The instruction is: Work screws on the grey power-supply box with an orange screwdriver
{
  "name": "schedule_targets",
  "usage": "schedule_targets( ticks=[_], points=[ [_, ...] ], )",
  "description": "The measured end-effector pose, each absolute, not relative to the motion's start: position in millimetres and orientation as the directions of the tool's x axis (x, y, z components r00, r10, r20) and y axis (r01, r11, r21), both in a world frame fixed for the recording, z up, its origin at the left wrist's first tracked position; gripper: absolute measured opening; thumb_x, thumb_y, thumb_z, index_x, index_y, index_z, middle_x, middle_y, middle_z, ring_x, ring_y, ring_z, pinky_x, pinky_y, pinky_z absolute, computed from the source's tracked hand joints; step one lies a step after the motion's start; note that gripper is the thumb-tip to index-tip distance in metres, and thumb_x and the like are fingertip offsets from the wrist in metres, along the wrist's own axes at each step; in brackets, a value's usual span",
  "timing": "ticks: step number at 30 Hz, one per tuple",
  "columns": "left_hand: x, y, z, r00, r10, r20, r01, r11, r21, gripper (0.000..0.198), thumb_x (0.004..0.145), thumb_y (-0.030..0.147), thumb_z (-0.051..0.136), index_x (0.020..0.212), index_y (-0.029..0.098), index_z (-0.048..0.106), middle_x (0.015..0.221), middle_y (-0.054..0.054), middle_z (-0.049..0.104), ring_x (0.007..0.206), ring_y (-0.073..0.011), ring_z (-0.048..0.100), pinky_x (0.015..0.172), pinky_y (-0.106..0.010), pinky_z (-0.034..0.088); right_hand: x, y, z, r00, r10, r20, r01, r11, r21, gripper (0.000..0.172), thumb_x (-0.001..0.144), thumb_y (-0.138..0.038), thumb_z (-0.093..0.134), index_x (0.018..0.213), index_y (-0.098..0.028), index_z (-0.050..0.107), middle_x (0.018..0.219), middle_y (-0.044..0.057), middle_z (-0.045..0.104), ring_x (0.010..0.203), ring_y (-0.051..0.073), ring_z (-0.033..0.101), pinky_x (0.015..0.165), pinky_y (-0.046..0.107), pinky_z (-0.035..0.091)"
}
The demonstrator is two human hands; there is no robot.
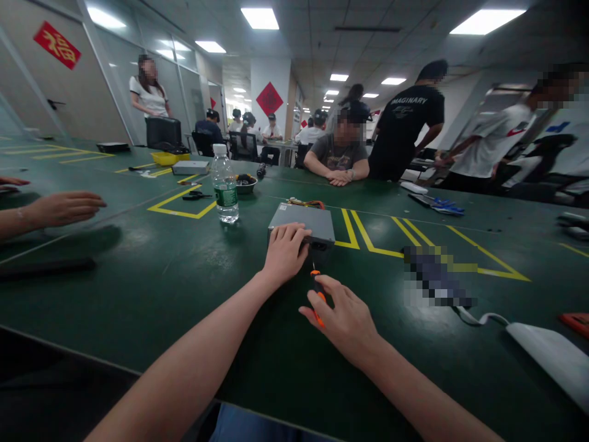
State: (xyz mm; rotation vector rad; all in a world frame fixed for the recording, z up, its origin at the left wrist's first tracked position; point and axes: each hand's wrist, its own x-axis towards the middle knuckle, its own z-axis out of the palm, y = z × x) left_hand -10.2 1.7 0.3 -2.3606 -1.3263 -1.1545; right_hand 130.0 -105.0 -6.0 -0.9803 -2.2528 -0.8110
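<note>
A grey metal computer power supply (306,218) sits on the green table in front of me, its wires bunched at the far side. My left hand (286,248) grips its near left edge, with fingers over the top and the thumb down by the front face. Close to the power socket in that face is the tip of an orange and black screwdriver (315,274). My right hand (343,310) is closed around the screwdriver's handle, palm partly hidden from view. Whether the tip touches a screw is too small to tell.
Left of the power supply stands a water bottle (224,187), with a metal bowl (246,184) behind it. A co-worker's hand (64,207) reaches in from the left. A blurred-out phone-like object (435,276) with a white cable lies right. Another person (338,153) sits opposite.
</note>
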Motion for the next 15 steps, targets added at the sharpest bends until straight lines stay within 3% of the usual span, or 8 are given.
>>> schedule_targets(
  ticks=[3, 7, 11, 13, 15],
  points=[
    [-10, 2, 0, 0.296, 0.644, 0.706, 0.795, -0.576, 0.192, 0.024, 0.082, 0.023, 0.047, 0.106, 0.024, 0.051, 0.117, -0.003, 0.053, 0.113, -0.0204, 0.042, 0.097, -0.037, 0.029, 133, -103, -10, -0.611, 0.477, 0.631, 0.768, 0.55, 0.329, 0.018, 0.082, -0.016, 0.049, 0.099, -0.014, 0.055, 0.108, 0.017, 0.054, 0.089, 0.019, 0.059, 0.07, 0.029, 0.051],
    [-10, 2, 0, 0.301, 0.643, 0.704, 0.796, -0.576, 0.187, 0.025, 0.082, 0.022, 0.047, 0.107, 0.024, 0.051, 0.117, -0.003, 0.053, 0.113, -0.0206, 0.041, 0.098, -0.037, 0.029, 138, -100, 0, -0.638, 0.338, 0.692, 0.724, 0.57, 0.389, 0.015, 0.08, -0.014, 0.053, 0.095, -0.012, 0.055, 0.099, 0.014, 0.06, 0.083, 0.017, 0.06, 0.072, 0.028, 0.05],
    [-10, 2, 0, 0.303, 0.64, 0.706, 0.793, -0.58, 0.185, 0.025, 0.082, 0.023, 0.047, 0.107, 0.024, 0.05, 0.118, -0.003, 0.053, 0.113, -0.0207, 0.041, 0.098, -0.037, 0.029, 145, -98, 12, -0.412, 0.401, 0.818, 0.839, 0.518, 0.168, 0.005, 0.078, -0.018, 0.056, 0.082, -0.016, 0.054, 0.079, 0.005, 0.062, 0.067, 0.014, 0.058, 0.061, 0.027, 0.048],
    [-10, 2, -1, 0.3, 0.642, 0.705, 0.793, -0.579, 0.189, 0.025, 0.082, 0.022, 0.047, 0.107, 0.024, 0.051, 0.118, -0.003, 0.053, 0.113, -0.0207, 0.042, 0.097, -0.038, 0.029, 149, -98, 11, -0.364, 0.438, 0.822, 0.854, 0.508, 0.108, 0.004, 0.079, -0.018, 0.055, 0.082, -0.016, 0.053, 0.083, 0.007, 0.062, 0.066, 0.013, 0.057, 0.058, 0.026, 0.047],
    [-10, 2, 0, 0.295, 0.642, 0.708, 0.793, -0.578, 0.194, 0.024, 0.082, 0.022, 0.047, 0.106, 0.024, 0.051, 0.117, -0.003, 0.053, 0.113, -0.0208, 0.042, 0.097, -0.038, 0.03, 149, -98, 7, -0.423, 0.444, 0.79, 0.828, 0.544, 0.137, 0.006, 0.081, -0.015, 0.052, 0.086, -0.016, 0.054, 0.094, 0.01, 0.06, 0.07, 0.012, 0.057, 0.061, 0.026, 0.047]
  ],
)
